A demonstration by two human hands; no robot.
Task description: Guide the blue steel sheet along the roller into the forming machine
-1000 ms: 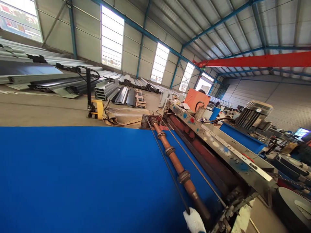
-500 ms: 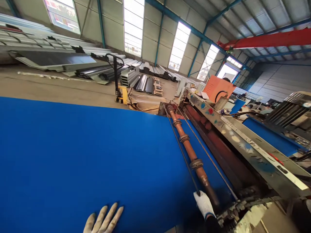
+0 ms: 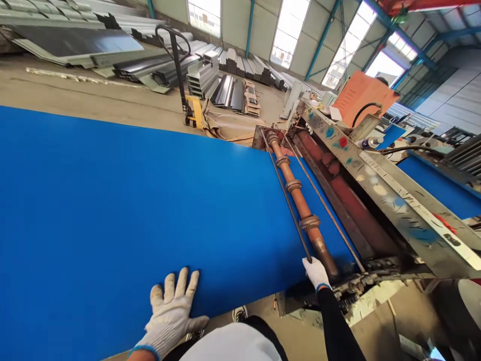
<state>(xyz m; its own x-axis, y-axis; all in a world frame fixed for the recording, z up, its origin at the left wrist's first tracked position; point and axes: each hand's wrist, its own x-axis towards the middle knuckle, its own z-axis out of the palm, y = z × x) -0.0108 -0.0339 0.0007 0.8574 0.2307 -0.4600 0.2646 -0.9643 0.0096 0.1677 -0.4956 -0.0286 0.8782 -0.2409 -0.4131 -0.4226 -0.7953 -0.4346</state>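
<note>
A wide blue metal sheet [image 3: 124, 200] stretches in front of me, its right end running under a machine's reddish roller shaft [image 3: 295, 193] with several collars on it. In a white knit glove, my left hand [image 3: 173, 306] lies flat on the sheet close to its near edge, fingers spread. Also gloved, my right hand [image 3: 316, 273] is closed around the near end of a thin dark rod [image 3: 289, 200] that runs alongside the roller shaft, above the sheet. A second, rusty rod [image 3: 323, 203] lies on the shaft's other side.
The machine's paint-spotted beam [image 3: 391, 195] carries a pale ruler strip [image 3: 417, 208] and a spray can [image 3: 370, 143]. An orange board [image 3: 363, 98] stands at its far end. Beyond the sheet are a yellow pallet jack [image 3: 194, 111] and stacked metal profiles [image 3: 203, 80].
The view has tilted downward, so the scene sits higher and my legs and left wrist now show. My left hand stays flat on the sheet, and my right hand still grips the rod.
</note>
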